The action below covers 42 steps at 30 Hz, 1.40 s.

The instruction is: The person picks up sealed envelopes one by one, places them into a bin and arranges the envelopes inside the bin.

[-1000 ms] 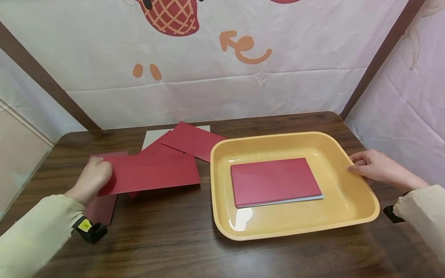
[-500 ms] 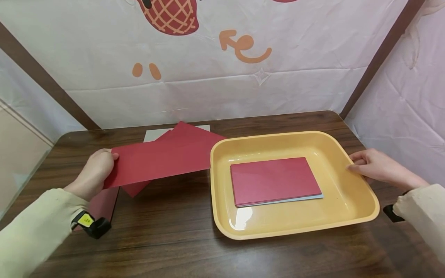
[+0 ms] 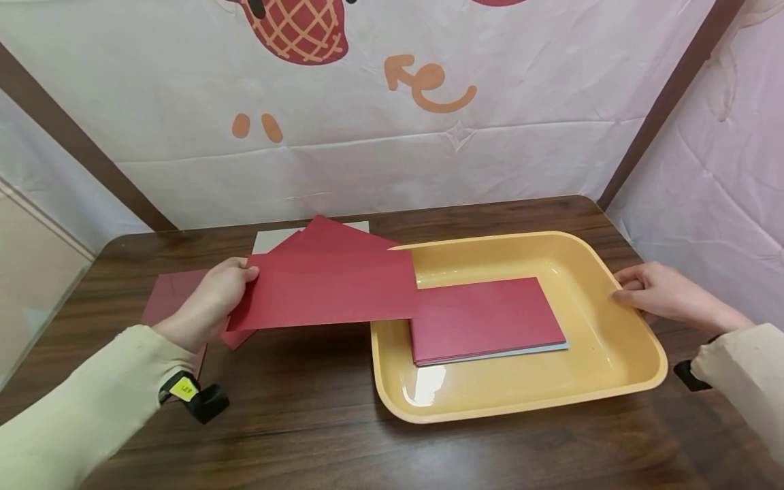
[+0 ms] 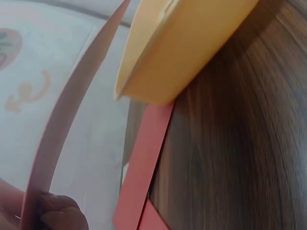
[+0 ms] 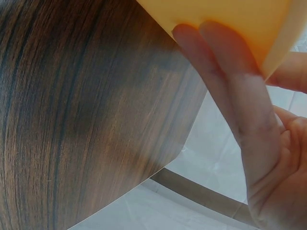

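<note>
"What is your left grip doing?"

"On my feed the left hand (image 3: 211, 296), left of centre in the head view, pinches a red sheet (image 3: 331, 289) by its left edge. That sheet spans the middle of the frame, and its right end covers part of the tray's left rim. I can't tell whether they touch."

"And the right?"

"I have the right hand (image 3: 658, 292) at the right of the frame, gripping the side of the yellow tray (image 3: 612, 347). The right wrist view shows me two fingers against the tray's outer wall."

"What's in the tray?"

"A stack of dark red cards (image 3: 490, 323), with a pale blue edge (image 3: 539, 349) showing beneath, lower right of centre."

"Anything else on the surface (image 3: 294, 429)?"

"I see more red sheets (image 3: 333, 235) overlapping behind the held one, above centre, on top of a white sheet (image 3: 269, 241). Another dark red sheet (image 3: 173, 294) lies at the left of the frame, partly hidden by the left hand and forearm."
</note>
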Motion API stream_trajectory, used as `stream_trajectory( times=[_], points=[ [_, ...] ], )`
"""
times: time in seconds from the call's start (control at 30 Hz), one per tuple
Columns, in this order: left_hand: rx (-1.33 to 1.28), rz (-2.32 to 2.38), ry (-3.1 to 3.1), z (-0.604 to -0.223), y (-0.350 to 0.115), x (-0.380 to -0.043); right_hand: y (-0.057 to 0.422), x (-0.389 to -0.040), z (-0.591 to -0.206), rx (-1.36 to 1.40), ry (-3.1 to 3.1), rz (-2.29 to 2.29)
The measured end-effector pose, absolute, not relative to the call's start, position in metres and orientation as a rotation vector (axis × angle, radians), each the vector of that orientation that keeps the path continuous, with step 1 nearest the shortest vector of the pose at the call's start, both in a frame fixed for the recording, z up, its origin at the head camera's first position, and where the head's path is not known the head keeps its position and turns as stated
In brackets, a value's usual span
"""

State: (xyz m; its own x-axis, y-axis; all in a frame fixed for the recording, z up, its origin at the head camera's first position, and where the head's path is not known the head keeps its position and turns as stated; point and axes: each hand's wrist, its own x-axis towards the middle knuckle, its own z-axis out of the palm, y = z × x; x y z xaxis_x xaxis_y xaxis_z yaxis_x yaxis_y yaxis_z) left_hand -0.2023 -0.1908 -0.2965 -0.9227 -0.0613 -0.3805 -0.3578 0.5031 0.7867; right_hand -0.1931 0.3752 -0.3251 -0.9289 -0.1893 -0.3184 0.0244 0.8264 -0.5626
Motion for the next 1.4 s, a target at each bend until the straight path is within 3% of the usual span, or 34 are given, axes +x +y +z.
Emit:
stream_trajectory(
  times=[0.4, 1.4],
  points=[
    [0.015, 1.331, 2.412, -0.297, -0.163, -0.200, 0.376, -0.193, -0.326, -0.121, 2.639, -0.823],
    [0.216, 1.240, 2.322, -0.293, -0.089, -0.208, 0.378, -0.195, -0.328, -0.137, 2.642, -0.840]
  ],
)
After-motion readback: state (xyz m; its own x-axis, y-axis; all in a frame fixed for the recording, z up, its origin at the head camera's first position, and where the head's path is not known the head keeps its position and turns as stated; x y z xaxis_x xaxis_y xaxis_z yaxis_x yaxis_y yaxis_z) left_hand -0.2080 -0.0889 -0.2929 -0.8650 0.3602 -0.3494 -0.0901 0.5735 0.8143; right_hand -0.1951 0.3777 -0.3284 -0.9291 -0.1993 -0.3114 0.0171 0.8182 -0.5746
